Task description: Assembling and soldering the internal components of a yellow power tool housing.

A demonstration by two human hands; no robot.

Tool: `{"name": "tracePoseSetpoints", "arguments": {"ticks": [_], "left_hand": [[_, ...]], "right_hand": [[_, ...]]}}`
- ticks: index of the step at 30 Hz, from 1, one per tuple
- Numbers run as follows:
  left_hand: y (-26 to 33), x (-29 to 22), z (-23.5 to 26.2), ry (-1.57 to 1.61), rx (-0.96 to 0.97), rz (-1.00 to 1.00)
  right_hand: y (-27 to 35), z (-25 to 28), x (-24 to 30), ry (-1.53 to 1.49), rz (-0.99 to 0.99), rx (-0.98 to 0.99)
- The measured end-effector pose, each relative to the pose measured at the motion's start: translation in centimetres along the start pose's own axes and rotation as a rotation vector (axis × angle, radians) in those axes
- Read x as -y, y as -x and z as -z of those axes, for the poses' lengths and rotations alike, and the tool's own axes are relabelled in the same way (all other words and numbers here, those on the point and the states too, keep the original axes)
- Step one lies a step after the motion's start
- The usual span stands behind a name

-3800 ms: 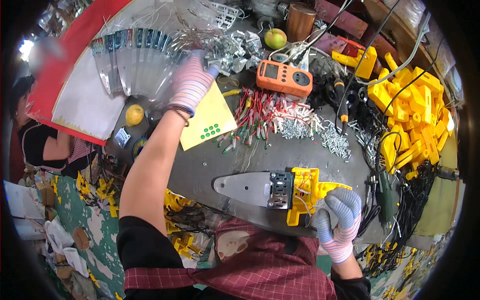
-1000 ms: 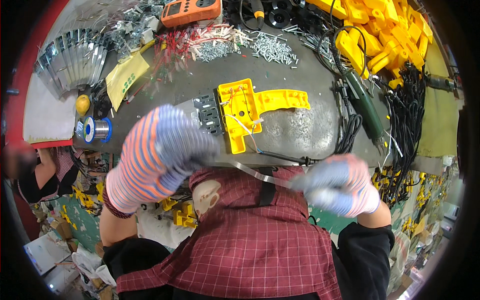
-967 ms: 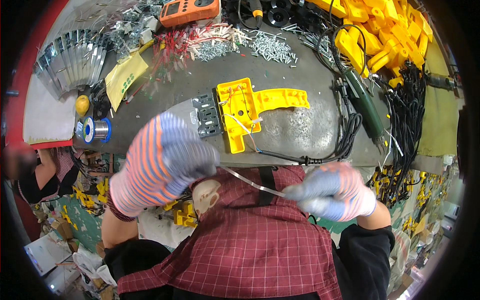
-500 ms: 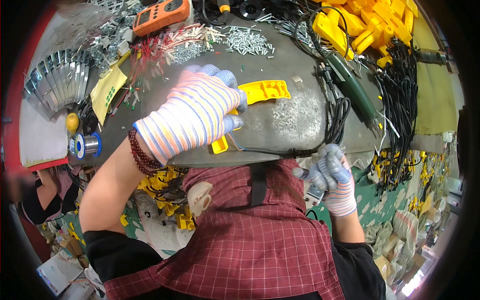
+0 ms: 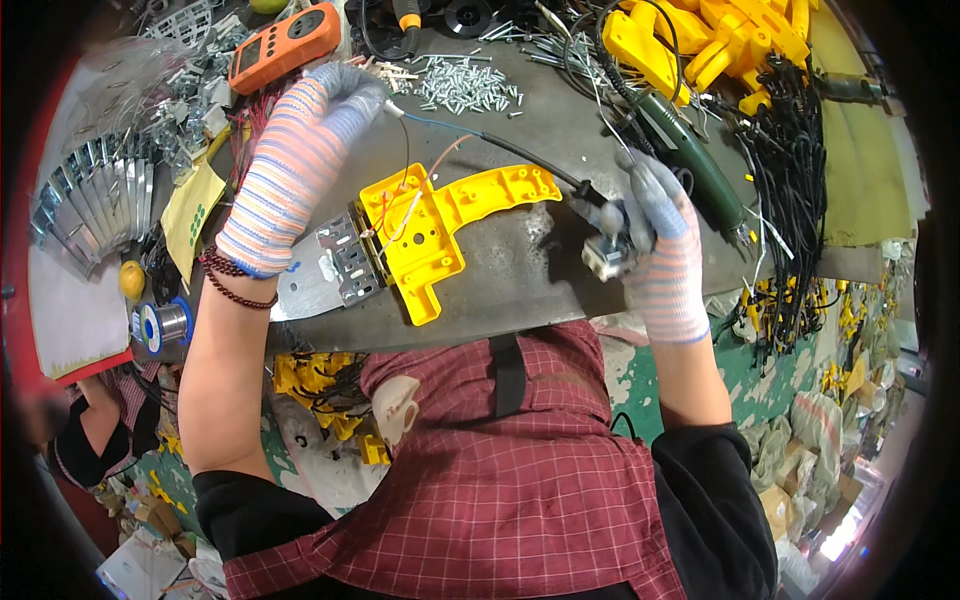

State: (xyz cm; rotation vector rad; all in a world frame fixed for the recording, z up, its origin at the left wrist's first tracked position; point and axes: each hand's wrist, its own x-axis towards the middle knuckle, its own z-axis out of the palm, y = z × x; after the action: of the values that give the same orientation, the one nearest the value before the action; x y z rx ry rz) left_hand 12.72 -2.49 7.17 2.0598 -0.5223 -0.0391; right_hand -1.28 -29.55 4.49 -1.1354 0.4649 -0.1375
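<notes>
A yellow plastic housing [image 5: 430,222] with a grey metal bracket [image 5: 345,258] at its left end lies on the grey workbench [image 5: 520,290]. Thin red and white wires run across it. My left hand [image 5: 300,150], in a striped glove, reaches above the housing and pinches the stripped end of a black cable [image 5: 470,132]. My right hand [image 5: 650,235], gloved too, grips the cable's other end with a small grey plug part [image 5: 603,255], right of the housing.
Loose screws [image 5: 465,88], an orange meter [image 5: 285,45], a green power tool [image 5: 690,165], yellow housings [image 5: 720,40] and black cables [image 5: 800,180] crowd the bench's far side. Metal plates [image 5: 85,195], a solder spool [image 5: 160,322] and a yellow card [image 5: 195,205] lie left.
My left hand has lifted off the yellow housing and moved toward the far side with the cable end. My right hand rose from below the bench edge, stretching the cable across.
</notes>
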Motion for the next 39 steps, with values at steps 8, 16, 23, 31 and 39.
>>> {"name": "tracePoseSetpoints", "arguments": {"ticks": [8,16,23,31,39], "left_hand": [[-1.3,4.1,-1.8,0.305,0.027,0.404],[-0.3,5.1,-3.1,0.064,-0.093,0.237],[1.1,3.0,-2.2,-0.004,0.048,0.149],[3.6,1.7,-0.5,-0.018,-0.081,0.015],[14.1,4.2,1.5,-0.627,-0.011,-0.196]], "right_hand": [[-1.4,-1.2,0.2,-0.016,-0.094,-0.078],[-1.0,-1.5,0.6,0.038,-0.069,-0.048],[3.8,1.2,0.6,0.241,-0.044,0.116],[7.1,3.0,1.0,0.846,0.102,0.256],[3.6,-0.4,1.5,0.883,-0.116,0.38]]}}
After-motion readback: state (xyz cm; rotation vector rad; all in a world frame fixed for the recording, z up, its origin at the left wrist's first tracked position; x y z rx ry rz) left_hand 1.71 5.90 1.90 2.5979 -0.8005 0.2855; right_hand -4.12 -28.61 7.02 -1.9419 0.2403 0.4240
